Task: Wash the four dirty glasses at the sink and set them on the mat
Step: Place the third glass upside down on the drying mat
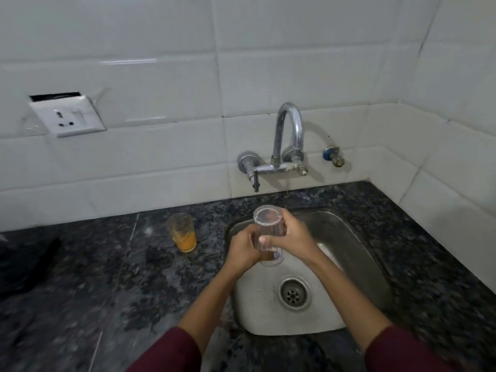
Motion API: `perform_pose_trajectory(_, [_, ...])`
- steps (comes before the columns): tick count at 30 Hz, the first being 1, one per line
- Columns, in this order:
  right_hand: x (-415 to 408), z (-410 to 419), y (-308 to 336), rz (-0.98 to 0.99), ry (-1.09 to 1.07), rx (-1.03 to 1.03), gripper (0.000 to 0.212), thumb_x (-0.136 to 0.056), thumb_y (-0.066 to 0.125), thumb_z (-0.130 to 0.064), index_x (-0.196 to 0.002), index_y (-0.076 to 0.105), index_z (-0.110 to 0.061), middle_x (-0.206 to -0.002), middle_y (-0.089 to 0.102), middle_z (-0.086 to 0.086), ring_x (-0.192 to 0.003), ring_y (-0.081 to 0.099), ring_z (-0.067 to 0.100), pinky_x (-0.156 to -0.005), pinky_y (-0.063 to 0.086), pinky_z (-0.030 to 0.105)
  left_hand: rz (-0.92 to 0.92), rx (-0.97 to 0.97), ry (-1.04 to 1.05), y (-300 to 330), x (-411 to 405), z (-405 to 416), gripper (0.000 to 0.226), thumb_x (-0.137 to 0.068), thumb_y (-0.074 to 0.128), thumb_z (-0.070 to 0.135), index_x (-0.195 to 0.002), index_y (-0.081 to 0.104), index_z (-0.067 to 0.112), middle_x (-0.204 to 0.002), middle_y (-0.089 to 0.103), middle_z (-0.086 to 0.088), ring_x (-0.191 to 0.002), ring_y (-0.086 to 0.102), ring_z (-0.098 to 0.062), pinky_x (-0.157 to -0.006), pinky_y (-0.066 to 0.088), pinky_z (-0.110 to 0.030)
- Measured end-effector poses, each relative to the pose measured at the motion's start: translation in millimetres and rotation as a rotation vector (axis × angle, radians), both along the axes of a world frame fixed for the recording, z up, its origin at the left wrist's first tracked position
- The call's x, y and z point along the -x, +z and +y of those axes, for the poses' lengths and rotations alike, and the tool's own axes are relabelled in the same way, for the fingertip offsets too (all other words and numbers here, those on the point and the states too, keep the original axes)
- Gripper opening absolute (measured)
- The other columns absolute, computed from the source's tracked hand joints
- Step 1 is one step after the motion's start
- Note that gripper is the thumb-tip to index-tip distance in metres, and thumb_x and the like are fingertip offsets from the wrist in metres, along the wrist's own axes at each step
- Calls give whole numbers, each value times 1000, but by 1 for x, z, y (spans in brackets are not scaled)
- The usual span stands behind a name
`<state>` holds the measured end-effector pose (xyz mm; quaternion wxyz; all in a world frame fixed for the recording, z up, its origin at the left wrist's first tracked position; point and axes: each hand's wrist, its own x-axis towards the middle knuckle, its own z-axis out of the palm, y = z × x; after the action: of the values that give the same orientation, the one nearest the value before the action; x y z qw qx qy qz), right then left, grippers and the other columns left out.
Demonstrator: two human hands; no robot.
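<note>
Hands were both on the clear ribbed glass [269,232] over the sink [357,237]: I saw left hand [243,251] and right hand [291,237] gripping it; a dirty glass [183,232] stood on the counter [107,277].

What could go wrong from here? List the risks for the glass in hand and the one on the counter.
1. The clear ribbed glass is gripped by the left hand and right hand above the steel sink; if wet, it could slip and crack in the basin.
2. The dirty glass with orange residue stands on the dark granite counter near the sink's left edge, beside the left hand; a swinging elbow or hand might knock it over.
</note>
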<state>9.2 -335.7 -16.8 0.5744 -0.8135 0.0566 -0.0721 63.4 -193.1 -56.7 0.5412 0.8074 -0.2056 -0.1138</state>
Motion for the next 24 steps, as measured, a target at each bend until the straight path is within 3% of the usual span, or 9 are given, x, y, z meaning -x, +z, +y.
perform_pose_trajectory(5, [-41,65,32,-51,57,59,55,-58,88,-18,-107,62,-26,-93,72,-7,-83,67,3,-74,53,16,3,22,55,25,-22,71,70,-52,89,34,-116,62,21,-107,71,4,-96,67,-10,-85,56,-32])
perform_pose_trajectory(8, [-75,123,51,-78,141,59,56,-56,89,-18,-104,61,-25,-94,72,-3,-84,68,12,-76,54,23,4,33,130,41,-41,146,77,-58,86,41,-126,56,19,-117,68,1,-105,66,-11,-91,54,-30])
perform_pose_trajectory(11, [-117,203,61,-91,251,114,60,-55,89,-22,-107,58,-28,-101,69,-1,-90,65,16,-81,53,32,27,-28,333,42,-51,248,69,-69,82,37,-129,55,15,-123,65,-1,-110,63,-12,-96,51,-29])
perform_pose_trajectory(16, [-181,343,48,-62,397,39,62,-51,89,-23,-105,59,-29,-105,68,1,-99,64,22,-89,53,41,125,-343,666,3,-51,399,54,-84,70,31,-129,55,6,-124,63,-12,-112,61,-23,-91,45,-28])
perform_pose_trajectory(19, [-209,421,29,-38,473,20,65,-53,89,-22,-111,60,-24,-109,68,2,-103,63,23,-91,52,38,203,-573,724,-32,-46,460,50,-84,66,36,-124,55,7,-121,62,-13,-116,56,-29,-91,44,-32])
perform_pose_trajectory(21, [-224,464,16,-25,525,46,67,-54,89,-22,-115,60,-20,-110,68,3,-102,63,21,-91,52,40,250,-686,709,-52,-49,486,61,-85,62,44,-131,48,8,-135,51,-16,-130,43,-34,-104,39,-42])
perform_pose_trajectory(24, [-238,510,-2,7,592,78,69,-55,89,-20,-118,60,-18,-111,68,4,-101,63,21,-91,52,40,357,-876,634,-62,-48,503,79,-93,48,50,-151,15,7,-158,10,-20,-146,5,-39,-117,14,-53])
